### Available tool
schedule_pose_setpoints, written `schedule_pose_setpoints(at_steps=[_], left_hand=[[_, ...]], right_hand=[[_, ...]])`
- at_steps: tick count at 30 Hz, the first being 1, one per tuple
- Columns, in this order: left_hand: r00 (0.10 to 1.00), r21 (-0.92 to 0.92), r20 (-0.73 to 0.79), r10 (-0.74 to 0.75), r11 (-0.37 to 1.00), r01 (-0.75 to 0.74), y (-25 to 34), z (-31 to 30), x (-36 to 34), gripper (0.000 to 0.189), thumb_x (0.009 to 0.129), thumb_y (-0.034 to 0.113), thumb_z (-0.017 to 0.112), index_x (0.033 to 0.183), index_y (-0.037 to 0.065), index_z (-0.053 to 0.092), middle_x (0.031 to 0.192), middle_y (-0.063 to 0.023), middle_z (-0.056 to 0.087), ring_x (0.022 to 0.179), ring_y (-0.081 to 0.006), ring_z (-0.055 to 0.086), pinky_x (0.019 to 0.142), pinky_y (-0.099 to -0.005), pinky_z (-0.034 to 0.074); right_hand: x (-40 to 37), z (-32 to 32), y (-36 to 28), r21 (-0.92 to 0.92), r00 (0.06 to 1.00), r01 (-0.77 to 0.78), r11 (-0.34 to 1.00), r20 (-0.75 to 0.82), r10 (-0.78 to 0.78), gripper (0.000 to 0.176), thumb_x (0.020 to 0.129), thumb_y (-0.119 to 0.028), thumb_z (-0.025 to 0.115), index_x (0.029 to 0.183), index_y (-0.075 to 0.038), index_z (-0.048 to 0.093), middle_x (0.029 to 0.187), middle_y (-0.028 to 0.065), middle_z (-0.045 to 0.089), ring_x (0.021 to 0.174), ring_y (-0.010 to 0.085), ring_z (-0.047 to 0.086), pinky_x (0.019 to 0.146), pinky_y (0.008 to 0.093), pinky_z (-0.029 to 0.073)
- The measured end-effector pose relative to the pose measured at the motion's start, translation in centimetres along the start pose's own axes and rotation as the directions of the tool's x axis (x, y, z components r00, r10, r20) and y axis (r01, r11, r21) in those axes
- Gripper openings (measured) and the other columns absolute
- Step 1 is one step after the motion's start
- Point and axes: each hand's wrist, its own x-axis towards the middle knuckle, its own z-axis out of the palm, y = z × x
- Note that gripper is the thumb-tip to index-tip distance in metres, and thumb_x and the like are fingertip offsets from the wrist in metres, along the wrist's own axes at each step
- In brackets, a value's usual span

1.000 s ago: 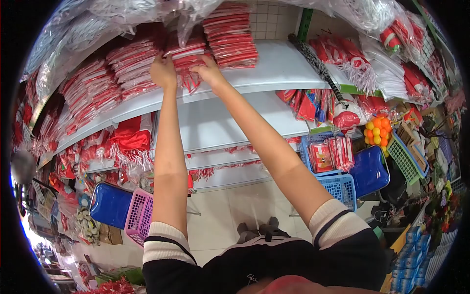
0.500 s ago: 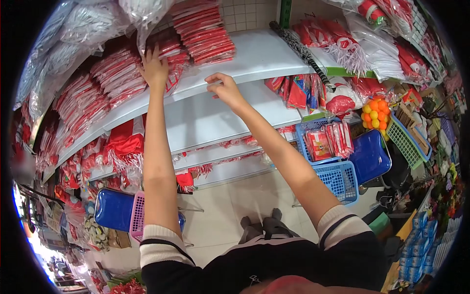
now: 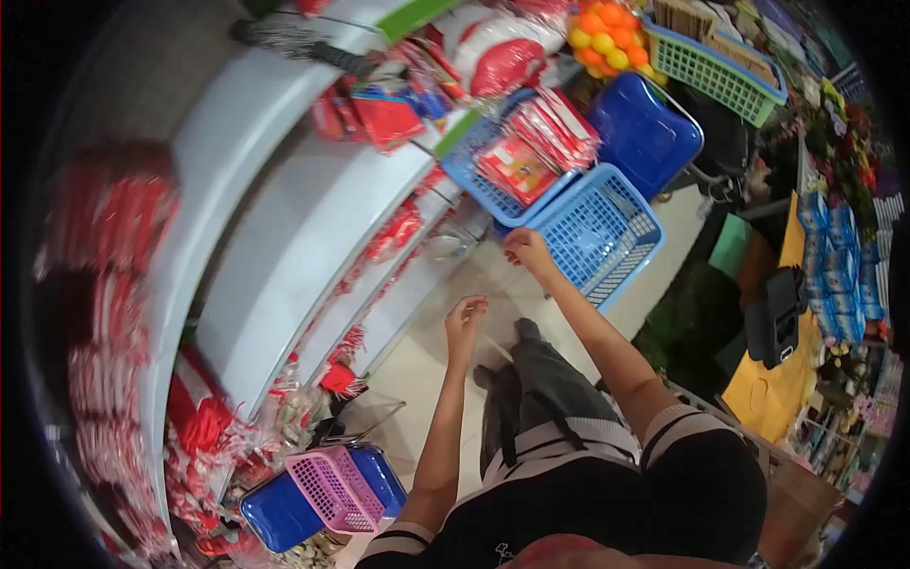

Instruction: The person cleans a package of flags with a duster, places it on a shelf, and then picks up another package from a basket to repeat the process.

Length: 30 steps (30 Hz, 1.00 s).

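Observation:
My left hand (image 3: 464, 317) hangs above the floor in front of the shelves, fingers loosely bent and nothing in them. To its right, my right hand (image 3: 528, 249) is at the left side of a light-blue plastic basket (image 3: 652, 228), its fingers slightly curled and holding nothing visible. Beyond my right hand, a second blue basket (image 3: 466, 163) carries red and white plastic-wrapped packets (image 3: 557, 128). A dark-blue stool seat (image 3: 640, 137) is right behind the two baskets.
White shelves (image 3: 284, 251) curve along the left, with blurred stacks of red packets (image 3: 112, 218) on the upper one. A pink basket (image 3: 332, 484) rests on a blue seat (image 3: 280, 512) at lower left. Orange and yellow balls (image 3: 611, 38) and a green basket (image 3: 706, 71) are at the back.
The view has turned right, toward the baskets. My left hand has left the red packets on the shelf and come down; my right hand has moved from the shelf edge to beside the blue basket.

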Motion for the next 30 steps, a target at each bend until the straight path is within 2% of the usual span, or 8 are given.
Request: schedule_pose_setpoints(at_steps=[5,8,10,12,18,21,25,30], left_hand=[[0.975,-0.104,0.16,-0.156,0.979,0.173,-7.9,6.9,5.5,0.023,0.09,0.018,0.053,0.102,-0.001,0.059,0.093,-0.0046,0.063,0.083,-0.0102,0.058,0.071,-0.0222,0.044],[0.997,-0.088,-0.006,-0.072,0.994,0.071,-9.9,11.1,11.7,0.021,0.088,0.017,0.056,0.099,-0.001,0.062,0.092,-0.0079,0.065,0.084,-0.0147,0.061,0.078,-0.0277,0.046],[0.974,0.457,0.004,0.224,0.867,-0.202,-9.8,12.7,17.5,0.014,0.085,0.014,0.056,0.092,0.003,0.063,0.092,-0.0119,0.064,0.086,-0.0267,0.06,0.077,-0.0358,0.045],[0.893,0.623,-0.082,0.442,0.722,-0.3,-9.5,14.7,23.0,0.01,0.082,0.013,0.057,0.085,0.005,0.062,0.091,-0.0112,0.063,0.086,-0.0299,0.059,0.072,-0.0394,0.045],[0.957,0.843,-0.239,-0.166,0.454,0.289,-13.2,18.4,35.2,0.046,0.079,0.05,0.057,0.089,0.006,0.065,0.093,-0.0152,0.065,0.087,-0.0335,0.063,0.071,-0.0427,0.05],[0.948,0.876,-0.218,-0.234,0.381,0.296,-14.0,19.0,35.9,0.058,0.073,0.06,0.06,0.089,0.005,0.067,0.093,-0.0179,0.066,0.089,-0.0326,0.064,0.07,-0.0429,0.052],[0.964,0.789,-0.202,-0.172,0.555,0.264,-17.4,17.7,36.9,0.044,0.067,0.042,0.075,0.084,0.002,0.067,0.09,-0.0176,0.066,0.086,-0.0268,0.066,0.066,-0.0382,0.052],[0.904,0.084,-0.08,-0.42,0.901,0.426,-18.3,17.2,37.2,0.035,0.074,0.022,0.071,0.1,0.003,0.058,0.088,-0.0064,0.061,0.077,-0.0142,0.062,0.065,-0.0329,0.054]], right_hand=[[6.8,-9.4,11.8,-0.21,0.954,0.115,0.971,-0.25,-0.167,0.012,0.074,-0.003,0.053,0.081,0.002,0.062,0.073,0.0152,0.064,0.064,0.0211,0.062,0.059,0.0316,0.047],[9.6,-10.7,13.0,-0.296,0.94,0.03,0.955,-0.316,-0.128,0.015,0.075,-0.004,0.052,0.085,0.002,0.062,0.076,0.0162,0.064,0.073,0.0245,0.064,0.066,0.0328,0.048],[11.6,-11.1,15.9,-0.163,0.938,0.078,0.984,-0.323,-0.128,0.016,0.075,-0.001,0.052,0.087,0.002,0.061,0.074,0.0142,0.063,0.07,0.0225,0.062,0.064,0.0321,0.048],[11.4,-10.7,16.0,-0.056,0.947,0.041,0.998,-0.317,-0.057,0.016,0.074,0.001,0.051,0.088,0.002,0.061,0.073,0.0115,0.062,0.068,0.0193,0.061,0.061,0.0306,0.047],[9.6,-10.9,15.8,0.167,0.95,-0.085,0.982,-0.284,0.131,0.018,0.074,0.004,0.05,0.089,0.002,0.06,0.071,0.007,0.06,0.066,0.013,0.058,0.057,0.0254,0.046],[8.9,-11.6,16.7,0.188,0.945,-0.129,0.974,-0.275,0.178,0.018,0.075,0.004,0.049,0.089,0.002,0.059,0.071,0.0074,0.059,0.067,0.0137,0.058,0.059,0.0259,0.046],[8.4,-12.3,17.3,0.202,0.945,-0.137,0.97,-0.268,0.189,0.018,0.075,0.003,0.047,0.089,0.002,0.059,0.072,0.0072,0.059,0.068,0.0139,0.059,0.061,0.027,0.046],[8.9,-12.5,16.4,0.226,0.949,-0.151,0.962,-0.238,0.204,0.018,0.077,0.0,0.046,0.09,0.001,0.059,0.077,0.0071,0.06,0.072,0.0143,0.059,0.063,0.0267,0.046]])
